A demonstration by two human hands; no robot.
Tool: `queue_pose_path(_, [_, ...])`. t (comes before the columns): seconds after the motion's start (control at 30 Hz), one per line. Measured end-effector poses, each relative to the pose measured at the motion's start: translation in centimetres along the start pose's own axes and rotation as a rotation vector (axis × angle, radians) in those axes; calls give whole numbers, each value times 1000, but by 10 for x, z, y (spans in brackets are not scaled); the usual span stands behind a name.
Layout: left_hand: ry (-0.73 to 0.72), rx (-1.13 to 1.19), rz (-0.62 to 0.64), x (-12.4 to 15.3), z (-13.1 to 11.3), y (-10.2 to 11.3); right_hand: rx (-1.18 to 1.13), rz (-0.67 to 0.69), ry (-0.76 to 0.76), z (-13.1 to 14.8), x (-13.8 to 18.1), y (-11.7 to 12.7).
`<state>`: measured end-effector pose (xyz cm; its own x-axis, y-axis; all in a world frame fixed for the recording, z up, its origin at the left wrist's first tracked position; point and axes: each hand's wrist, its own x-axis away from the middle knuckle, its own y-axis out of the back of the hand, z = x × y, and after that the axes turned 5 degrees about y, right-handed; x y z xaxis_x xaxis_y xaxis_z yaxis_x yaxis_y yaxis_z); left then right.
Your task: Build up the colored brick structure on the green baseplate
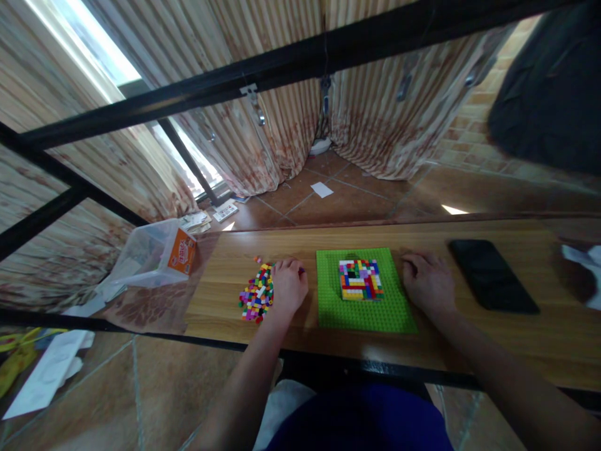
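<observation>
Far left, near side: a yellow item and white sheets on the tiled floor. Beyond them, just off the left end of the wooden tabletop, a translucent plastic bin with an orange label; its contents are too blurred to name. Striped curtains hang across the far side, and a black metal bar crosses in front of them.

Left part of tabletop: loose pile of small multicoloured toy bricks, a few strays at its far edge. Left hand lies just right of the pile, palm down, fingers curled. A small dark spot shows by the fingertips; cannot tell whether a brick is pinched there.

Middle: green studded baseplate, flat on the tabletop between the hands. On it, toward the far half, sits a roughly square brick build; white, yellow, red, blue and purple pieces all show on top, yellow and white rows along the near side.

Right hand rests beside the baseplate's right edge, fingers loosely bent inward; their inner side is hidden, so cannot tell how far closed or whether anything is gripped. Further right, a black phone-like device lies flat, slanted. Rightmost: a white crumpled piece, cut by the view's edge.
</observation>
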<state>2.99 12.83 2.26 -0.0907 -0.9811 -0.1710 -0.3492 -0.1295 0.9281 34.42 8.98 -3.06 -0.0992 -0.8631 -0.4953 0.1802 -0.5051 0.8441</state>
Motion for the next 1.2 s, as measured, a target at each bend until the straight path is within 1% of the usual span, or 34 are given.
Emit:
queue_pose_path(0.2, [9,4,-8,2,-3,-3,5,1,-13,2,-1,2])
queue_pose_path(0.3, [-40,80,-35,4,-8,0,4,4,-15,2,-1,1])
queue_pose_path(0.47, [-178,343,31,8,-31,0,-18,0,-23,2,-1,0])
queue_pose_path(0.57, [-211,408,68,7,-46,-3,-15,4,-16,1,-1,0])
queue_pose_path(0.7, [-240,372,87,2,-59,-4,-10,0,-19,1,-1,-1])
queue_pose_path(0.83, [-278,286,88,-3,-65,-5,-14,0,-27,1,-1,-1])
queue_pose_path(1.0, [-322,299,70,-6,-66,-10,-28,6,-23,0,-1,-2])
queue_pose_path(1.2, [-303,307,29,-6,-63,-14,-45,12,-45,1,-1,-1])
